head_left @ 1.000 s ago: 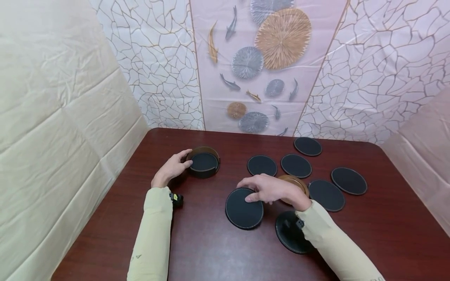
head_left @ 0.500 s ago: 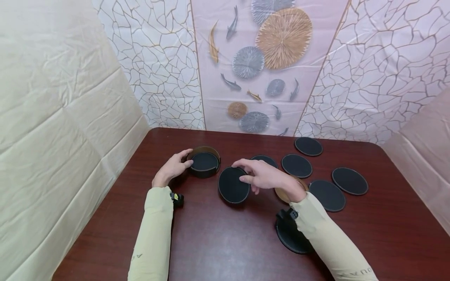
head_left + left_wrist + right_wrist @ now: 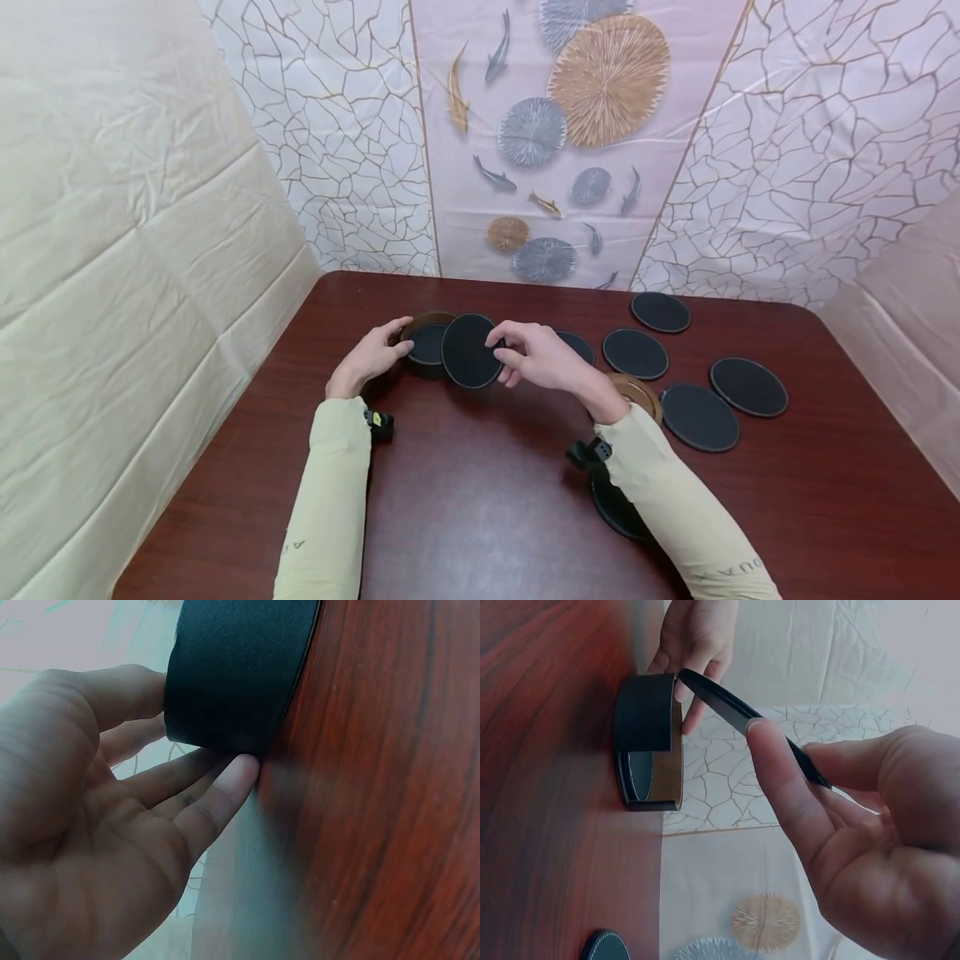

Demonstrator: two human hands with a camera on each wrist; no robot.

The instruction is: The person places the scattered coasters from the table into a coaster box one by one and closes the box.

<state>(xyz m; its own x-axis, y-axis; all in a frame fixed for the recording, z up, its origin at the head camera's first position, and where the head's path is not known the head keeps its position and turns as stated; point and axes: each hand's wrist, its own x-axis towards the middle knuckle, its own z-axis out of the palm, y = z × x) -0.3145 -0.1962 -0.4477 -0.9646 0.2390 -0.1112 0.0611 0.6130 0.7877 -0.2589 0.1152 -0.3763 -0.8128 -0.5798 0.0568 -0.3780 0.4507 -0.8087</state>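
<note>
On the left of the table, a round black coaster holder [image 3: 431, 318] with a brown lining stands upright. My left hand [image 3: 372, 358] grips its near-left rim, fingers spread along the black wall [image 3: 232, 675] in the left wrist view. My right hand [image 3: 546, 357] pinches a round black coaster [image 3: 469, 353] by its right edge. That coaster is tilted and overlaps the holder's right side in the head view. From the right wrist, the coaster's far edge [image 3: 694, 679] appears close to the holder's rim, and a stitched coaster [image 3: 640, 774] shows inside the holder through its side gap.
Several black coasters lie flat at the right, among them a far one [image 3: 660, 312], a middle one [image 3: 634, 353] and a right one [image 3: 748, 387]. A brown ringed disc [image 3: 637, 397] and a black disc [image 3: 618, 505] are partly hidden by my right arm.
My right hand has carried the black coaster up and leftward from the table's middle to the holder, tilting it more. My left hand has stayed on the holder.
</note>
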